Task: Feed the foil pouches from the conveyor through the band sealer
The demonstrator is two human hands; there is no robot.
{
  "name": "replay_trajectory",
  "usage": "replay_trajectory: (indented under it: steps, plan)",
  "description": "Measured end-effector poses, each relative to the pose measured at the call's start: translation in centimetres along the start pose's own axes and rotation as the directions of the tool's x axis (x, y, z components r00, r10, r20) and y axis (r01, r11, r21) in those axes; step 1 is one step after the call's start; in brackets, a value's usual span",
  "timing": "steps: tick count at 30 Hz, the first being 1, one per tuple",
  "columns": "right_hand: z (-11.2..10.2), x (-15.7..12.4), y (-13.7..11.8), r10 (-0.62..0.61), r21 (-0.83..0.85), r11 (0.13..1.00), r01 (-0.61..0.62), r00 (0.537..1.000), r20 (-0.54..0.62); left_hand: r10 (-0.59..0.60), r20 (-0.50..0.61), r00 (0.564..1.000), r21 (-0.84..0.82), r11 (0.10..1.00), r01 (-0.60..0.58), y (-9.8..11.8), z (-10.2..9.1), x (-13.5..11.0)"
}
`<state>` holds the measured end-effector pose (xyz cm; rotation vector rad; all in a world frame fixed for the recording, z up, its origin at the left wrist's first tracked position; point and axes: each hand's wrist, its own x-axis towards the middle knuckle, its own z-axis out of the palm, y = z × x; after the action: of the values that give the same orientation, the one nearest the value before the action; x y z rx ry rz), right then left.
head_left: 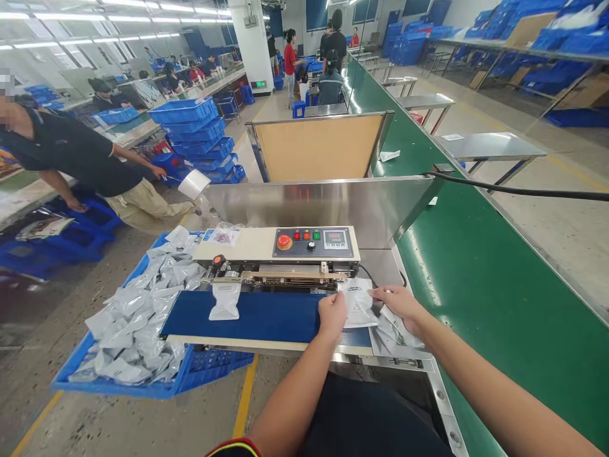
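Note:
A sealing machine (276,251) with a red button and a control panel stands in front of me, with a blue conveyor belt (266,315) along its front. One silver pouch (224,301) rides on the belt toward the left. My left hand (332,315) pinches the left edge of another silver pouch (358,303) at the belt's right end. My right hand (398,306) holds that pouch's right side, resting over a small pile of pouches (394,331) on the steel table.
A blue crate (200,371) heaped with several sealed pouches sits at the left below the belt. A green conveyor (476,266) runs along the right. A person in a black shirt (71,152) bends over blue crates at the left. Other workers stand far back.

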<state>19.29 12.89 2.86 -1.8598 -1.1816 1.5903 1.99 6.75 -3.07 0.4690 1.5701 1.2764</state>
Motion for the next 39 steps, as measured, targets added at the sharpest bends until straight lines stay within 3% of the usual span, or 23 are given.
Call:
replay_trajectory:
  steps: [3, 5, 7, 9, 11, 13, 14, 16, 20, 23, 25, 28, 30, 34, 37, 39]
  plan:
    - [0.9, -0.2, -1.0, -0.054, -0.006, 0.999, 0.053, 0.999, -0.01, 0.01, -0.041, 0.999, -0.025, 1.0, -0.011, 0.5, -2.6, 0.7]
    - [0.9, -0.9, -1.1, -0.088, -0.008, 0.996, 0.088, 0.995, -0.049, 0.08, -0.134, 0.988, -0.032, 0.996, -0.085, 0.7, -4.9, 0.3]
    - [0.6, -1.7, -1.0, -0.098, 0.007, 0.995, 0.099, 0.992, -0.08, 0.254, -0.275, 0.927, 0.033, 0.966, -0.255, 0.8, -7.0, -1.2]
    - [0.8, -2.6, -0.9, -0.098, 0.042, 0.994, 0.103, 0.989, -0.108, 0.423, -0.283, 0.861, 0.136, 0.906, -0.401, 0.9, -7.9, -3.4]
    - [1.6, -3.4, -1.0, -0.108, 0.085, 0.989, 0.12, 0.986, -0.13, 0.467, -0.031, 0.883, 0.166, 0.874, -0.457, 1.0, -7.3, -5.6]
    - [2.7, -3.8, -1.3, -0.123, 0.145, 0.979, 0.142, 0.983, -0.135, 0.423, 0.306, 0.853, 0.149, 0.864, -0.482, 1.4, -5.6, -7.0]
    - [3.3, -3.9, -1.5, -0.127, 0.18, 0.972, 0.149, 0.984, -0.127, 0.398, 0.418, 0.817, 0.145, 0.858, -0.492, 1.6, -4.7, -7.2]
    - [3.8, -3.7, -1.7, -0.131, 0.25, 0.956, 0.152, 0.986, -0.099, 0.365, 0.504, 0.783, 0.161, 0.851, -0.5, 2.1, -3.3, -6.7]
    - [2.3, -2.8, -1.1, -0.148, 0.298, 0.941, 0.158, 0.987, -0.059, 0.286, 0.514, 0.809, 0.171, 0.89, -0.423, 2.0, -3.7, -4.4]
    - [0.2, -3.2, 0.0, -0.183, 0.244, 0.947, 0.208, 0.975, -0.124, 0.238, 0.505, 0.83, 0.042, 0.953, -0.299, 1.3, -5.0, -3.8]
    - [-0.6, -4.1, 0.6, -0.242, 0.166, 0.953, 0.253, 0.966, -0.086, 0.237, 0.498, 0.834, -0.055, 0.969, -0.242, 0.9, -5.2, -4.2]
    - [-0.7, -5.7, 1.1, -0.327, 0.062, 0.944, 0.323, 0.943, 0.06, 0.235, 0.525, 0.818, -0.078, 0.97, -0.229, 0.9, -4.3, -5.1]
    - [-0.5, -6.4, 1.1, -0.353, 0.021, 0.936, 0.352, 0.931, 0.093, 0.23, 0.523, 0.821, -0.016, 0.965, -0.26, 1.0, -3.1, -5.3]
    - [-0.6, -6.5, 1.2, -0.363, 0.003, 0.931, 0.364, 0.93, 0.055, 0.314, 0.387, 0.867, 0.051, 0.931, -0.36, 1.3, -0.7, -5.0]
    - [-0.8, -6.5, 1.3, -0.354, -0.007, 0.935, 0.354, 0.935, -0.007, 0.272, 0.263, 0.926, 0.018, 0.958, -0.287, 1.5, 0.2, -4.6]
    - [-0.9, -6.7, 1.2, -0.361, -0.059, 0.931, 0.36, 0.932, -0.015, 0.255, 0.255, 0.933, -0.002, 0.965, -0.263, 1.5, 0.4, -4.5]
